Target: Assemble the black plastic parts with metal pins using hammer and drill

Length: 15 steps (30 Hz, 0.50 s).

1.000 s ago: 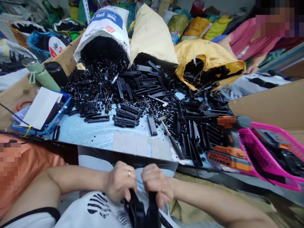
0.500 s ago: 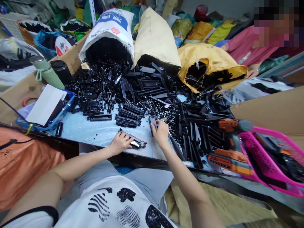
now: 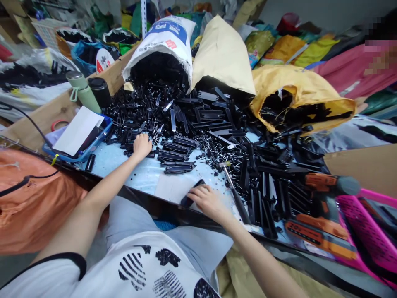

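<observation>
My left hand [image 3: 142,145] reaches into the near edge of the heap of small black parts [image 3: 130,111]. Its fingers curl downward, and whatever they pinch is hidden. Close to the table's front edge, my right hand [image 3: 208,202] grips a flat black plastic piece [image 3: 191,195] over a pale plate [image 3: 170,187]. Between the hands lies a row of black assembled bars [image 3: 178,157]. A small hammer [image 3: 236,194] with a yellowish tip rests to the right of my right hand, beside scattered pins [image 3: 214,153].
Open sacks, one white [image 3: 164,45], one cream [image 3: 223,58] and one yellow [image 3: 304,91], spill black parts onto the table. A cordless drill [image 3: 322,215] and a pink basket [image 3: 366,223] stand right. At left are a blue basket [image 3: 83,155] and green bottle [image 3: 83,93]. Another person's sleeve [image 3: 347,70] shows behind.
My left hand has let go of the assembled bar, now with the row, and moved to the small-parts heap. My right hand has come nearer the front edge with a black piece.
</observation>
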Available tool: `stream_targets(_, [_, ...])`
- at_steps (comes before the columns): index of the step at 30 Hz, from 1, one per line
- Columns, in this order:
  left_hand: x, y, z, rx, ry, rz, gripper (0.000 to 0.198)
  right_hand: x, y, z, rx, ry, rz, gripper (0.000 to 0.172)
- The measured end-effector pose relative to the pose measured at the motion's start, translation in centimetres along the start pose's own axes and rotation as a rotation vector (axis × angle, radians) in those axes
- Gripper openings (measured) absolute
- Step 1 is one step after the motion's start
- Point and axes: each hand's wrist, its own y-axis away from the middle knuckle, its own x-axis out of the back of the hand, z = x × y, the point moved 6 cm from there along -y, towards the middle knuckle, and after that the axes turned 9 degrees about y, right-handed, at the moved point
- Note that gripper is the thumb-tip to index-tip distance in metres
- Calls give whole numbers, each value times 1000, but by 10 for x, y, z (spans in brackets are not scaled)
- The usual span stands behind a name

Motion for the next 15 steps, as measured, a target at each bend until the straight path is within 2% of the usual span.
stream_targets(2, [-11,-15,-1,43,7,-100,35,-4,0,-11,-22,-8,-30,30])
stream_targets(3, [-17,-19,2,62,7,-137,34,-6,-1,-10,-103,-7,-30,29])
stream_targets(5, [-22,-20,8,99,-4,-155,29,-10,-2,2,-358,1,-21,29])
stream_targets(7, [-16,-16,12,86,3,-90,26,-18,1,14,-628,-2,-28,44])
stream_targets(9, [5,-6,15,-8,95,76,26,-29,2,20,-767,-73,-42,54])
stream_targets(11, [32,16,21,-170,296,284,26,-37,-1,21,-790,-278,14,50])
stream_targets(12, [41,31,27,-263,418,341,25,-39,-4,21,-792,-439,81,48])
stream_targets(13, [46,47,35,-349,533,334,25,-40,-7,21,-799,-632,164,48])
stream_targets(14, [47,63,46,-426,633,273,26,-41,-12,22,-807,-842,246,49])
stream_targets(15, [42,80,60,-491,713,159,27,-40,-17,21,-818,-1046,318,52])
